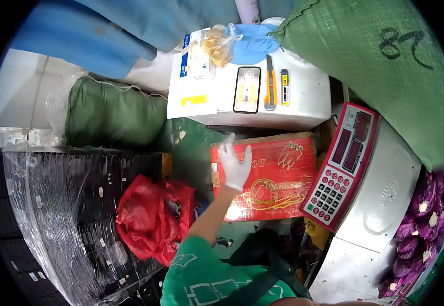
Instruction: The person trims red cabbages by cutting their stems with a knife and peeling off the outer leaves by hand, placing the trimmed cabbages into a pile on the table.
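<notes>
A gloved left hand (236, 166), fingers spread, reaches over a film-wrapped carrot carton (275, 176) mid-frame, right hand unseen; top centre, a clear bag (219, 48) holds yellowish contents.

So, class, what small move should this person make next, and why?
Probably bring the right hand to the red box: the left hand is spread over it, gripping nothing, and the right hand is out of view.

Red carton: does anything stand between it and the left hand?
Only what looks like clear film over the red carton; no separate object shows between it and the gloved left hand, though contact cannot be told.
</notes>
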### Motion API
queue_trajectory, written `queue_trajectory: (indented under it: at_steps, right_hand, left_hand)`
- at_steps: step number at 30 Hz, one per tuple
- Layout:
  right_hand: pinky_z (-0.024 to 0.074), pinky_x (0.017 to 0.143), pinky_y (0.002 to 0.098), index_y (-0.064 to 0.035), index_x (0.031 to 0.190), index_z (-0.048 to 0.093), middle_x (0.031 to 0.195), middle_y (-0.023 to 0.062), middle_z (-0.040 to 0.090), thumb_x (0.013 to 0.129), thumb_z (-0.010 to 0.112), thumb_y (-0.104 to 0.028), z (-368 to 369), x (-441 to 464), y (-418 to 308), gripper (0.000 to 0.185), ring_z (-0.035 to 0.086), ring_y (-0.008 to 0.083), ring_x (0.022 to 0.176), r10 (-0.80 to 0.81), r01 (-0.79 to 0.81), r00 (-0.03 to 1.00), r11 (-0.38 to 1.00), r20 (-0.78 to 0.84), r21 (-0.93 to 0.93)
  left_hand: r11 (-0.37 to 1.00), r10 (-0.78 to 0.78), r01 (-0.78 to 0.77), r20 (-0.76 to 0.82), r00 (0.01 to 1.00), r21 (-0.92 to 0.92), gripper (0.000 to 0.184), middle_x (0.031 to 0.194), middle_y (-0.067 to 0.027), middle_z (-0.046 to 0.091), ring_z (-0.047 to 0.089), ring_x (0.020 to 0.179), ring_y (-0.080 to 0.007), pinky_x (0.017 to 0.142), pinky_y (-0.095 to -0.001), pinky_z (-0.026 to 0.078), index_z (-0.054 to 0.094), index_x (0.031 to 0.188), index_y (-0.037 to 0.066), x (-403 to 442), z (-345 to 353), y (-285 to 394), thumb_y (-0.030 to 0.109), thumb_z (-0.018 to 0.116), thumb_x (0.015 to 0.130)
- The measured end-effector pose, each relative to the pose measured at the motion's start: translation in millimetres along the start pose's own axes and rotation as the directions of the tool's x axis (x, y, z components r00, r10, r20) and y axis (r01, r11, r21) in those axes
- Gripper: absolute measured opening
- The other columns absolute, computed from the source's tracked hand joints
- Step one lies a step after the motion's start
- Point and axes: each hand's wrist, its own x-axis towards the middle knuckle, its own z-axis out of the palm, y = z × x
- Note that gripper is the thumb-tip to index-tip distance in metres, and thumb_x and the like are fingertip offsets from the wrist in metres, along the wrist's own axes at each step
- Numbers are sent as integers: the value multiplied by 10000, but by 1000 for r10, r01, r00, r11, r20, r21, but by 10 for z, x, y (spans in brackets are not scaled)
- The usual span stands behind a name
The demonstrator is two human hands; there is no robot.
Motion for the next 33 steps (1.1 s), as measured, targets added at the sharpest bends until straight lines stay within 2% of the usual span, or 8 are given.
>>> queue_trajectory:
  at_steps: [7,9,15,17,23,27,29,33]
  right_hand:
    - [558,773,481,-35,1135,660,1038,230,678,913,558,-445,-37,82,-126,477,661,378,943,-34,34,999,999,1,-15]
    - [558,773,478,-39,1139,660,1042,227,679,914,557,-440,-23,108,-162,471,661,375,947,-43,44,999,999,5,-20]
    - [559,776,471,-51,1151,659,1052,220,681,917,554,-425,27,116,-201,454,663,367,957,-55,55,998,998,6,-2]
    - [559,777,469,-55,1155,659,1056,217,681,917,552,-419,47,100,-182,448,663,364,960,-51,51,999,999,1,11]
    - [560,779,462,-66,1167,658,1066,210,683,920,549,-404,91,-36,-46,432,664,355,970,-12,12,1000,999,0,52]
    - [560,781,457,-74,1175,658,1073,204,684,921,547,-393,157,-217,107,423,665,350,977,63,-62,998,994,-14,92]
    - [561,782,455,-78,1179,657,1077,202,685,922,546,-388,173,-302,209,418,665,347,980,107,-104,994,988,-18,113]
    - [561,783,450,-86,1187,657,1084,197,686,924,544,-378,179,-454,398,409,666,341,987,164,-160,986,978,-19,136]
  left_hand:
    - [922,-181,228,173,968,-313,492,1208,-157,523,501,1165,-292,1043,-371,427,512,1294,-4,-574,45,92,98,723,862]
    - [948,-181,230,222,958,-220,455,1203,-141,522,494,1194,-259,1062,-351,422,515,1267,-1,-576,20,93,58,715,862]
    - [894,-217,278,203,955,-351,380,1191,-129,577,565,1117,-254,991,-352,475,576,1218,17,-516,1,202,60,710,865]
    - [948,-145,215,278,949,-237,359,1178,-124,587,578,1096,-258,986,-352,482,591,1206,28,-482,-70,305,56,703,866]
    - [941,64,14,220,974,-338,337,1125,-155,641,604,1052,-288,932,-373,490,617,1177,21,10,-438,1309,17,694,849]
    - [740,315,-190,83,945,-645,330,1156,-150,631,619,1074,-280,938,-365,489,631,1142,1,139,-518,2175,15,714,823]
    - [557,362,-63,173,916,-828,334,1181,-140,613,604,1083,-291,946,-374,477,633,1152,15,-19,-561,2690,12,707,826]
    - [245,814,-327,10,581,-913,472,1231,-118,566,561,1117,-301,902,-430,436,584,1212,37,-462,-542,3492,63,745,769]
